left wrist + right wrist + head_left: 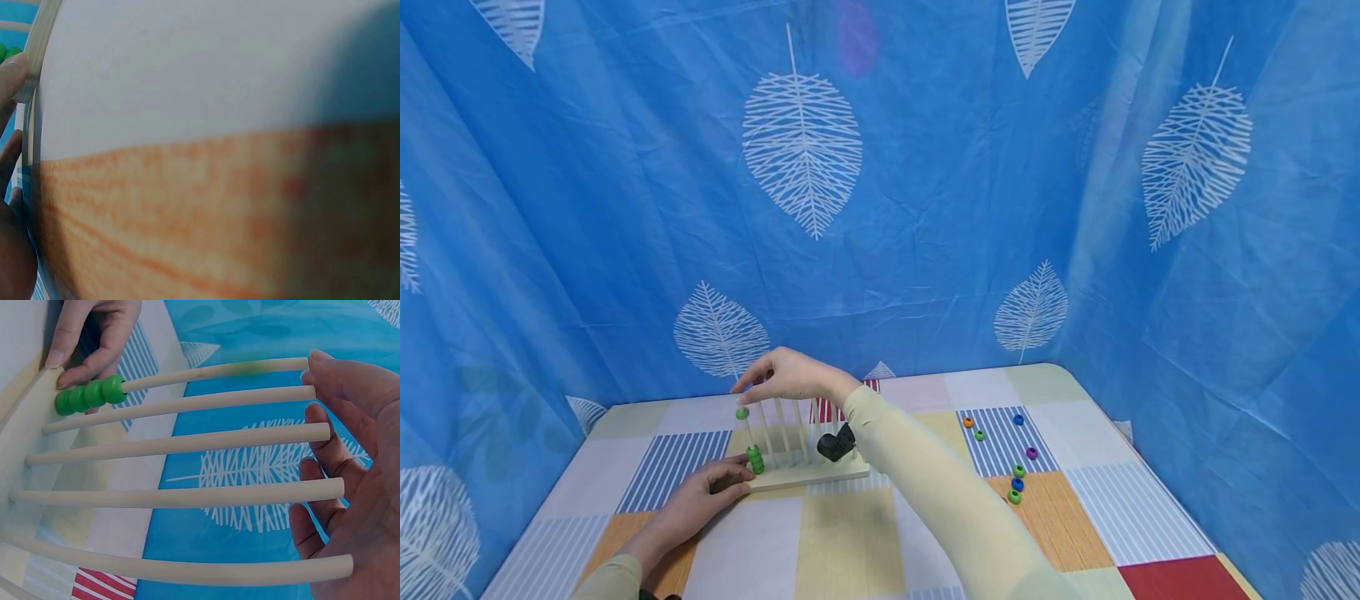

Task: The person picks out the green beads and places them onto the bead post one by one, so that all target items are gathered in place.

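A pale wooden peg stand (812, 479) stands on the table, with several upright rods (187, 447). Several green beads (94, 394) are stacked at the foot of its leftmost rod. Higher on that rod is another green bead (742, 413), just under the right fingertips; the right wrist view shows it as a green blur around the rod. My right hand (793, 375) is at the rod's top, thumb and index finger beside its tip and apart from the bead. My left hand (700, 500) grips the left end of the stand's base, thumb in front and fingers behind.
Loose beads lie on the right of the patchwork tablecloth (752, 542): an orange bead (967, 422), a purple bead (1032, 453), a blue bead (1018, 419) and several more. Blue curtains (925, 208) with white leaves enclose the table's back and sides.
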The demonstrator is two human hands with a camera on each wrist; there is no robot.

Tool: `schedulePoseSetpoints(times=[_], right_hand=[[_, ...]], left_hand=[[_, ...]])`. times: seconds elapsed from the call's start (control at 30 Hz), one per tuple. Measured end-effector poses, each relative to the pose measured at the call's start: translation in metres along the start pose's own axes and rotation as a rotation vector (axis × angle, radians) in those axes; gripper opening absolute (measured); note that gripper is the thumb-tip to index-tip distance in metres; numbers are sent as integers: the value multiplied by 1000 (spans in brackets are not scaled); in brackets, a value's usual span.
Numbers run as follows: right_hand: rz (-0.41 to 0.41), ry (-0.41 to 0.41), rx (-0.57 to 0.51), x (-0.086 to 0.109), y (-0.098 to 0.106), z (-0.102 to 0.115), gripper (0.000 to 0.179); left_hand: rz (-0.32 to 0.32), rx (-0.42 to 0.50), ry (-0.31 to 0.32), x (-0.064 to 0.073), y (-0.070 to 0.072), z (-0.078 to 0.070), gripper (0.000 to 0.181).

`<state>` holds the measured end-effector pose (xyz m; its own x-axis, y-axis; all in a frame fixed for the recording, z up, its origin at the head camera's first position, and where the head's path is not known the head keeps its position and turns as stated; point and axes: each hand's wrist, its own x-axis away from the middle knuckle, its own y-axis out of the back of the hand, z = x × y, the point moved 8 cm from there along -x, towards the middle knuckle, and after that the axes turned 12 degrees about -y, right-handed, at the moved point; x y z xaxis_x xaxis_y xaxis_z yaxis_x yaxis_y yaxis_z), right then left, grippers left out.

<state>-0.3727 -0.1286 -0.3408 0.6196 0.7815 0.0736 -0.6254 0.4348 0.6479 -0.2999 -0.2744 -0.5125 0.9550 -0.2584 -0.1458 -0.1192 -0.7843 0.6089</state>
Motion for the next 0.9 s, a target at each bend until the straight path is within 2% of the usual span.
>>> schedulePoseSetpoints(times=[0.43, 0.67, 0.9], right_hand=[[-4, 12, -20, 9, 7, 2, 24], [-46, 44, 37, 26, 33, 5, 26], [-103, 54, 117, 57, 59, -4, 24]], left_hand=[[-5, -18, -5, 0, 0, -3, 14], [-21, -16, -14, 1, 0, -5, 12], [-9, -35, 45, 4, -1, -4, 14]])
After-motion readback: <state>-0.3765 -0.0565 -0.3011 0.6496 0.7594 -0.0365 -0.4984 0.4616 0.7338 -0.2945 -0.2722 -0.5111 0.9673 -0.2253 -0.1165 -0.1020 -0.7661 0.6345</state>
